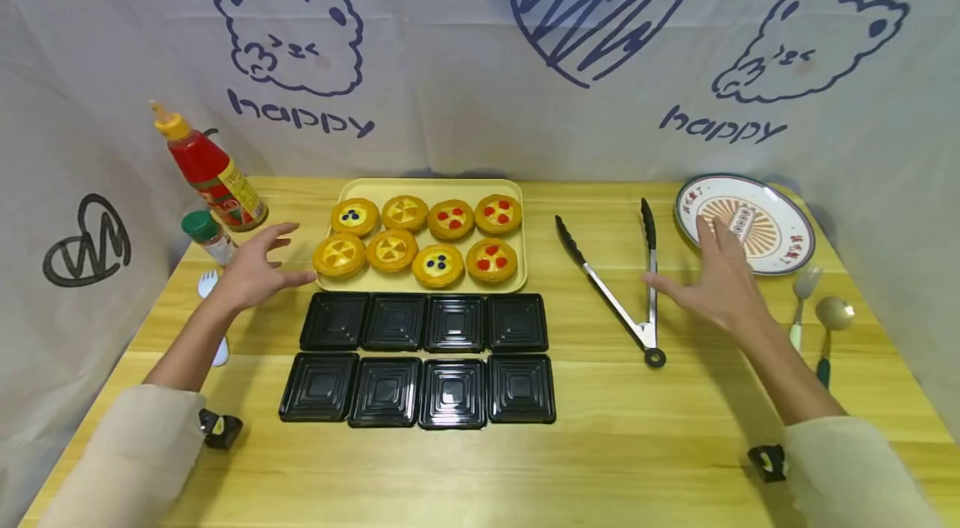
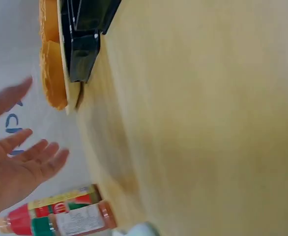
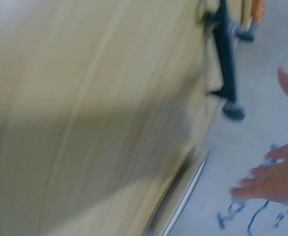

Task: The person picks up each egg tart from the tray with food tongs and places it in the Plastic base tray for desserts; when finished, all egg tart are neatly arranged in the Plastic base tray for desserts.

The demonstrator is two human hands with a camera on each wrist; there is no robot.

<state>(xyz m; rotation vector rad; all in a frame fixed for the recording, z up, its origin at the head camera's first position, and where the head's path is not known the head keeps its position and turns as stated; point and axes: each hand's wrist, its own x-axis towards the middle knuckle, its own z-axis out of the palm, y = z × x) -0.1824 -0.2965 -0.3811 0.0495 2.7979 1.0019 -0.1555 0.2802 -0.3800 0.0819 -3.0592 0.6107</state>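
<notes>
We hold both hands above a wooden table point(image 1: 675, 445), fingers spread and gripping nothing. Our left hand point(image 1: 251, 270) hovers just beside the left edge of a yellow tray point(image 1: 517, 203) that carries eight small tarts point(image 1: 438, 264) in two rows; some are topped with red dots, some with dark ones, some with a pinwheel pattern. Our right hand point(image 1: 720, 282) hangs open just to the right of a pair of metal tongs point(image 1: 626, 295), which lie splayed on the wood with their dark tips pointing away from us and the hinge ring nearest us. In front of the tray sit eight black square plastic containers point(image 1: 420, 361), also in two rows, touching one another.

Behind the left hand stand a red sauce bottle point(image 1: 210, 170) and a green-capped shaker point(image 1: 208, 235); a white utensil point(image 1: 213, 320) lies partly under the forearm. At the far right are a patterned plate point(image 1: 787, 253), a fork point(image 1: 802, 295) and a spoon point(image 1: 831, 328).

We judge the tongs stiff, light and springy, best taken around the two metal arms at mid-length. The tarts look light with crumbly rims, so a gentle squeeze across the crust, not the filling, would suit them.

The wrist views are blurred; they show open fingers and little more.
</notes>
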